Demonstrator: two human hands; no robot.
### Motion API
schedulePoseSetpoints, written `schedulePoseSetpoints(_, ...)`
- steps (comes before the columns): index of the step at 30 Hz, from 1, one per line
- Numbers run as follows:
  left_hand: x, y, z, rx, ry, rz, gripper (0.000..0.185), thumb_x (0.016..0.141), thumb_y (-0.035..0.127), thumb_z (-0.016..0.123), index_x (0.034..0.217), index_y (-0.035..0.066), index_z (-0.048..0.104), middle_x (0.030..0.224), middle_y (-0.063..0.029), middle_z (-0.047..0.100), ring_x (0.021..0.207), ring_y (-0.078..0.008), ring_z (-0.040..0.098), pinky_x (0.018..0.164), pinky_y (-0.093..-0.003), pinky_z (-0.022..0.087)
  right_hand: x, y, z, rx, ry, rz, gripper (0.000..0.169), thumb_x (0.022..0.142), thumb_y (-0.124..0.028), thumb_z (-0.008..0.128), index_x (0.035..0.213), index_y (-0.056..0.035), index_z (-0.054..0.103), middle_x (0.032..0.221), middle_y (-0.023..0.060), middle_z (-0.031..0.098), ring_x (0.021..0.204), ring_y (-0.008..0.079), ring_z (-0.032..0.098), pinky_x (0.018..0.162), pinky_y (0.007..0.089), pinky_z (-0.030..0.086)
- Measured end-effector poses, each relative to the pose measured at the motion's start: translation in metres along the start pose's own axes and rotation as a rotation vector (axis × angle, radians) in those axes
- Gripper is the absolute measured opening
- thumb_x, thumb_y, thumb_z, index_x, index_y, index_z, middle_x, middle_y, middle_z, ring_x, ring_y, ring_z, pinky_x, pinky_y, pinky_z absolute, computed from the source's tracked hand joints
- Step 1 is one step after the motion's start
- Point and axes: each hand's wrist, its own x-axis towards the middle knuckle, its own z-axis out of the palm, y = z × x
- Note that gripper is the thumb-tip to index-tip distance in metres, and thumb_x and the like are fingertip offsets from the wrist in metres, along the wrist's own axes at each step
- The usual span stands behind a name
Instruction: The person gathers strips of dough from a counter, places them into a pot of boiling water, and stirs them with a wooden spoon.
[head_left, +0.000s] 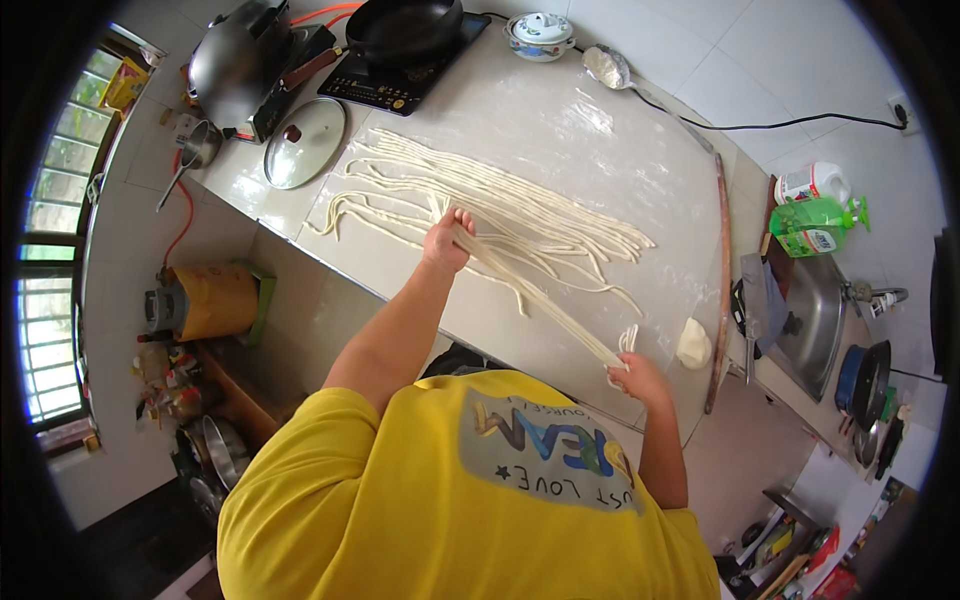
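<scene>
A bundle of long dough strands (536, 296) is stretched between my two hands, just over the near side of the counter. My left hand (450, 241) grips one end, with short loose ends poking out beyond the fist. My right hand (641, 377) is closed around the other end, where a few strand tips stick up. Many more floured dough strands (510, 187) lie in rows on the countertop beyond my hands, some straight, some loosely curved. To the right of them rests a pale lump of dough (694, 343).
A long wooden rolling pin (720, 285) lies along the counter's right side, near a cleaver (752, 315) and the sink (814, 322). At the back are a flour scoop (606, 66), a lidded enamel pot (540, 36) and a frying pan (405, 30). A glass lid (306, 142) lies left.
</scene>
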Motion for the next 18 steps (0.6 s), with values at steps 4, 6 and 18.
schedulePoseSetpoints(4, -0.003, -0.003, -0.014, 0.023, 0.017, -0.001, 0.013, 0.086, 0.019, 0.044, 0.083, 0.007, 0.049, 0.073, -0.0003, 0.050, 0.070, -0.0138, 0.052, 0.061, -0.0256, 0.046, 0.016, 0.034, 0.008, -0.001, 0.134, 0.035, 0.020, 0.072, -0.011, 0.055, 0.090, -0.0034, 0.054, 0.059, 0.0018, 0.051, 0.045, 0.0074, 0.044, 0.040, 0.0219, 0.036)
schedulePoseSetpoints(6, -0.011, 0.004, -0.015, -0.016, 0.041, 0.021, 0.014, 0.086, 0.020, 0.043, 0.084, 0.008, 0.049, 0.075, -0.0003, 0.050, 0.071, -0.0142, 0.052, 0.063, -0.0263, 0.045, 0.014, 0.029, 0.013, 0.041, 0.201, -0.032, 0.030, 0.071, -0.011, 0.056, 0.099, -0.0044, 0.051, 0.059, 0.0030, 0.051, 0.046, 0.0084, 0.046, 0.041, 0.0229, 0.038)
schedulePoseSetpoints(18, -0.077, -0.047, 0.031, 0.158, -0.295, -0.429, 0.022, 0.088, 0.028, 0.039, 0.083, 0.007, 0.046, 0.070, -0.0008, 0.045, 0.068, -0.0140, 0.048, 0.064, -0.0284, 0.044, 0.072, -0.130, 0.097, 0.103, -0.030, -0.255, 0.040, 0.074, -0.019, 0.057, 0.110, -0.0082, 0.043, 0.061, 0.0030, 0.051, 0.046, 0.0098, 0.047, 0.040, 0.0235, 0.038)
